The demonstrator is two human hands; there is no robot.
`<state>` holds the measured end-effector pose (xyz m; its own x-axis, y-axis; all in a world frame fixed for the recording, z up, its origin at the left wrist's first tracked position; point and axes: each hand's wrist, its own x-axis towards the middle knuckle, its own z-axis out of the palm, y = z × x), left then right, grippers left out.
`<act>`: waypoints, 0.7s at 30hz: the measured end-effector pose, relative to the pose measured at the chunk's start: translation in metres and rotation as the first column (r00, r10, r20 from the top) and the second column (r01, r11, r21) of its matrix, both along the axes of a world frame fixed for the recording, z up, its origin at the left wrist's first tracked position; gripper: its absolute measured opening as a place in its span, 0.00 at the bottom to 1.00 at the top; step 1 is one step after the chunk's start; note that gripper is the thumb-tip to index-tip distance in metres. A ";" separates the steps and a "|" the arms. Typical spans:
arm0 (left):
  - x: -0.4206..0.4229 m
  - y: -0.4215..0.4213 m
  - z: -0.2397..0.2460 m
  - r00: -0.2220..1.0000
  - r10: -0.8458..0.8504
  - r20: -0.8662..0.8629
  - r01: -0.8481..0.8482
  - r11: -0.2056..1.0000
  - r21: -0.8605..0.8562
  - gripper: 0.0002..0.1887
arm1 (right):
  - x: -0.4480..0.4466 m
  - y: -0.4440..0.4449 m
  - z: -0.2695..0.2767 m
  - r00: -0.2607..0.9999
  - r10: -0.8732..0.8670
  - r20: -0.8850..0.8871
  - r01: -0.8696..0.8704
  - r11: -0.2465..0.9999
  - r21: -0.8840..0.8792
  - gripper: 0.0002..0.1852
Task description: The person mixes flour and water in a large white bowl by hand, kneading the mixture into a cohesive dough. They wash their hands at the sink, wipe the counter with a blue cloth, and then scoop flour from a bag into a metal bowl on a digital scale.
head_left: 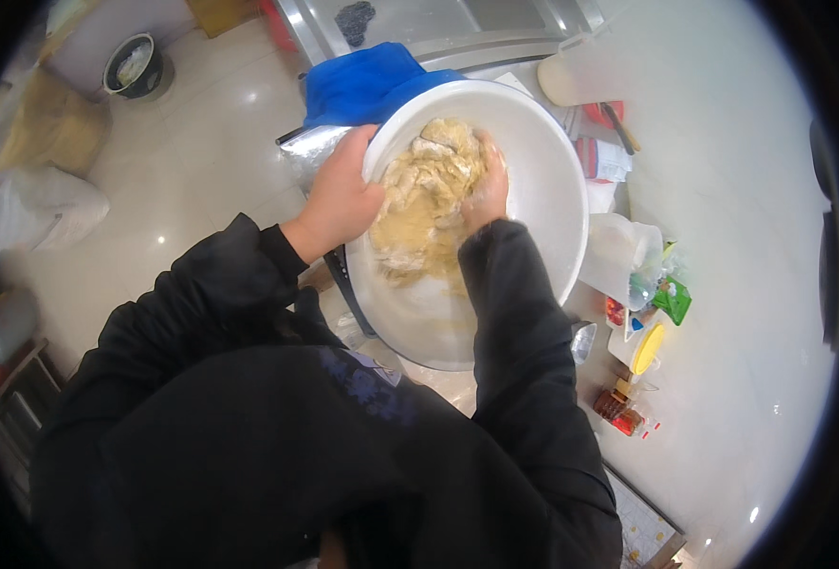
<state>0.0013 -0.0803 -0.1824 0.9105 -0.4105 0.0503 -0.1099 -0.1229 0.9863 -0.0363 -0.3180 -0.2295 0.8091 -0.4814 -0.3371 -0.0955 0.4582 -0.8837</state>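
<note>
A large white basin [544, 171] stands in front of me, its rim tipped somewhat to the left. Inside lies a rough, yellowish mass of dough [437, 171] with dry, floury patches and looser material below it. My left hand [344, 195] grips the basin's left rim, thumb on the inner side and the fingers hidden behind the wall. Pressed against the right side of the dough is my right hand [489, 181], slightly blurred, its fingers curled around the lump and partly hidden by it.
A blue cloth [359, 78] lies behind the basin, before a stainless steel sink [448, 35]. To the right are a knife [622, 128], a plastic pitcher [622, 249], a yellow-lidded container [647, 348] and bottles [622, 412]. A dark bucket [133, 67] stands on the tiled floor.
</note>
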 end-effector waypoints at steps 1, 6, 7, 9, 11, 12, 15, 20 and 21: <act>0.000 0.000 0.000 1.000 0.017 0.000 -0.017 0.999 0.041 0.28 | 0.007 0.007 0.000 0.991 0.082 0.104 -0.096 0.987 0.133 0.20; -0.001 0.000 0.000 0.998 0.054 -0.041 -0.053 0.998 0.027 0.27 | -0.002 0.041 0.040 0.708 0.668 -0.228 -0.679 0.733 0.043 0.21; -0.001 0.000 0.000 0.996 0.054 -0.069 -0.052 0.998 0.022 0.27 | -0.012 0.046 0.050 0.595 0.764 -0.251 -0.801 0.591 -0.099 0.21; -0.002 -0.001 0.001 0.991 0.050 -0.126 -0.053 0.998 -0.026 0.27 | -0.042 0.051 0.064 0.412 0.814 -0.409 -0.776 0.078 -0.626 0.23; -0.003 -0.002 0.002 0.991 0.040 -0.130 -0.052 0.995 -0.088 0.27 | -0.090 0.065 0.072 0.511 0.640 -0.574 -0.638 -0.165 -0.752 0.27; -0.003 -0.002 0.002 0.990 0.036 -0.138 -0.052 0.992 -0.115 0.27 | -0.102 0.067 0.070 0.395 0.580 -0.712 -0.731 -0.271 -0.626 0.32; -0.004 -0.001 0.003 0.990 0.068 -0.121 -0.075 0.996 -0.051 0.28 | -0.119 0.063 0.053 0.428 0.489 -0.760 -0.654 -0.412 -0.634 0.32; -0.004 0.001 0.005 0.998 0.051 -0.049 -0.051 0.999 -0.011 0.28 | -0.074 0.048 0.014 0.505 0.372 -0.779 -0.586 -0.514 -0.626 0.30; -0.004 0.002 0.005 0.999 0.051 -0.013 -0.051 0.999 -0.018 0.28 | -0.064 0.044 0.011 0.483 0.356 -0.800 -0.670 -0.438 -0.599 0.29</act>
